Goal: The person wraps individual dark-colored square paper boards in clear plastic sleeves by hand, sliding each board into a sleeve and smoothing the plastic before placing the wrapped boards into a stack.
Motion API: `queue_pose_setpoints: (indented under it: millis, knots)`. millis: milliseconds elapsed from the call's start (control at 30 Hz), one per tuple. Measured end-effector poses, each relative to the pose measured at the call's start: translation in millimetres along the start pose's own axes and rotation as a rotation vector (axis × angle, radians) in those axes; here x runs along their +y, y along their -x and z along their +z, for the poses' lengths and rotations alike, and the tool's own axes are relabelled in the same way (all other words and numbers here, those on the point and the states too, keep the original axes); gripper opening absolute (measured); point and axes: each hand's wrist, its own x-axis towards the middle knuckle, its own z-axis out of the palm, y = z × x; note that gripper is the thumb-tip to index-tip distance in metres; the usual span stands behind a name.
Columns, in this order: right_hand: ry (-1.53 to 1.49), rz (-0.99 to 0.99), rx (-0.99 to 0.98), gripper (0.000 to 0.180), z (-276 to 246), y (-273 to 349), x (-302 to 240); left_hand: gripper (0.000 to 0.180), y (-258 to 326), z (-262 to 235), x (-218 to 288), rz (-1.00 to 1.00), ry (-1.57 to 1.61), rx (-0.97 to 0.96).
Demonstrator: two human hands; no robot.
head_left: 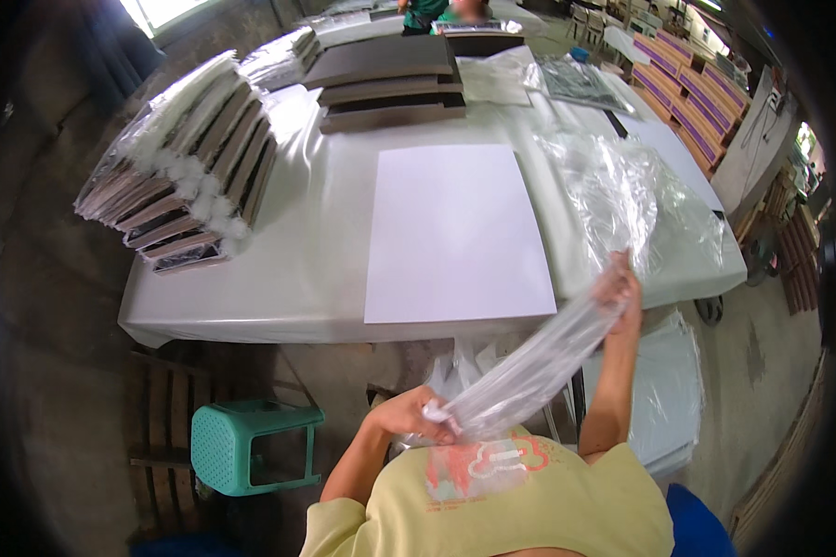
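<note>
A clear plastic bag [539, 367] stretches between both my hands in front of my chest. My left hand [416, 415] grips its lower end close to my yellow shirt. My right hand [620, 290] holds the upper end raised at the table's front edge, where the loose plastic [622, 195] billows up over the table. A white rectangular sheet [455, 232] lies flat on the white table [279, 288] just beyond my hands.
Bagged dark flat frames [190, 167] lean in a stack at the table's left. Dark boards [390, 84] are piled at the back. A green plastic stool [246, 446] stands below left. White sheets [659, 390] are stacked below right. Another person sits beyond the table's far end.
</note>
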Motion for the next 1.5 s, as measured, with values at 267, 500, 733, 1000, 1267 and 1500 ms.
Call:
queue_pose_setpoints:
  millis: [267,500,733,1000,1267,1500]
  knots:
    - [0.156,0.107,0.271,0.021,6,-8,10,0.043,61,-46,-22,0.688,0.368,0.466]
    - [-0.042,-0.105,-0.213,0.037,-9,10,20,0.05,52,-66,57,0.316,0.219,0.982]
    - [0.104,0.449,-0.661,0.037,15,43,73,0.038,43,-67,34,0.742,0.641,0.855]
    - [-0.51,-0.153,-0.603,0.038,37,15,8,0.049,33,-56,-24,0.136,-0.019,0.361]
    - [-0.153,0.702,-0.997,0.039,6,70,94,0.06,69,-67,33,1.028,0.764,0.899]
    - [-0.397,-0.351,-0.351,0.052,41,13,30,0.07,36,-29,-7,0.337,0.43,0.125]
